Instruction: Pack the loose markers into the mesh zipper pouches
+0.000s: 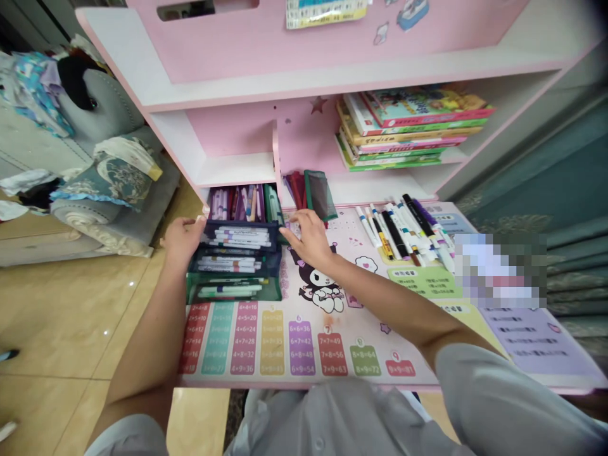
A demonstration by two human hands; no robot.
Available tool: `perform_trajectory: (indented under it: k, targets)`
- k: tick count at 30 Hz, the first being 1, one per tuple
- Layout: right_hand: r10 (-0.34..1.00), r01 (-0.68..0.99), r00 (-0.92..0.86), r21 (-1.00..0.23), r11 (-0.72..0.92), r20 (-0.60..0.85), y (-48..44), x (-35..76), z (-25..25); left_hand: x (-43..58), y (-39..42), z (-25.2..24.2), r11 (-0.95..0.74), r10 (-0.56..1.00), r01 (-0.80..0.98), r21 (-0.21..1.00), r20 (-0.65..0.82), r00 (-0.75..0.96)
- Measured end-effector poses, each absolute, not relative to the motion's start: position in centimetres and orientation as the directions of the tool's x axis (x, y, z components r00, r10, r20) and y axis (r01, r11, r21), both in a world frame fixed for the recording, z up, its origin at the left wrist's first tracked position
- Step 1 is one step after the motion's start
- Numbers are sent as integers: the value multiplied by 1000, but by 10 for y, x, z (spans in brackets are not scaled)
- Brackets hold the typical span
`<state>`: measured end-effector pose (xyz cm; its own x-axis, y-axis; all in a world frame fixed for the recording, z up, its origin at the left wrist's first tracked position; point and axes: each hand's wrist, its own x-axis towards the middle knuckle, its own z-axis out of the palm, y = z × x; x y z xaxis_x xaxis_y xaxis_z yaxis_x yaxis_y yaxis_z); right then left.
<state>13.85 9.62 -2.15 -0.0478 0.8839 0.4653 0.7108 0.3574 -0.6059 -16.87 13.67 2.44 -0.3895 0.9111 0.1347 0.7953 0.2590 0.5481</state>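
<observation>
Navy mesh pouches (273,235) filled with markers lie overlapping at the desk's left side, and a green mesh pouch (273,288) with markers lies nearest me. My left hand (184,239) is at the upper left corner of the top navy pouch, thumb and fingers closed at its edge; part of the fingers is hidden. Beside the right end of the same pouch is my right hand (310,239), its fingers stretched out and thumb apart, the thumb tip close to the pouch corner. Just behind, purple and green pouches of markers (237,202) fill the low cubby.
Loose markers (403,228) are heaped on the desk's right. Red and green mesh pouches (320,193) lean behind my right hand. A stack of books (403,133) sits on the pink shelf (304,85). The desk mat (304,348) shows multiplication tables. Left stands a sofa with clothes (118,171).
</observation>
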Motion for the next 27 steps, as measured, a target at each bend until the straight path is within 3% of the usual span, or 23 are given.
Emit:
perform_trajectory:
  k: [4,12,18,22,27]
  targets:
    - [831,728,-247,-471,499,498,66,184,-32,-138,123,42,231,919,868,438,194,-343]
    - [745,725,-374,-327,606,552,21,236,-51,-46,94,60,-114,929,886,449,364,-65]
    - [654,625,-452,-308,717,607,5,236,-65,41,91,49,-287,938,890,354,291,187]
    - [596,594,-462,-269,758,657,7,239,-68,85,109,33,-227,963,958,173,187,194]
    - [641,623,-431,-305,720,635,12,249,-67,110,137,20,-45,997,995,84,63,40]
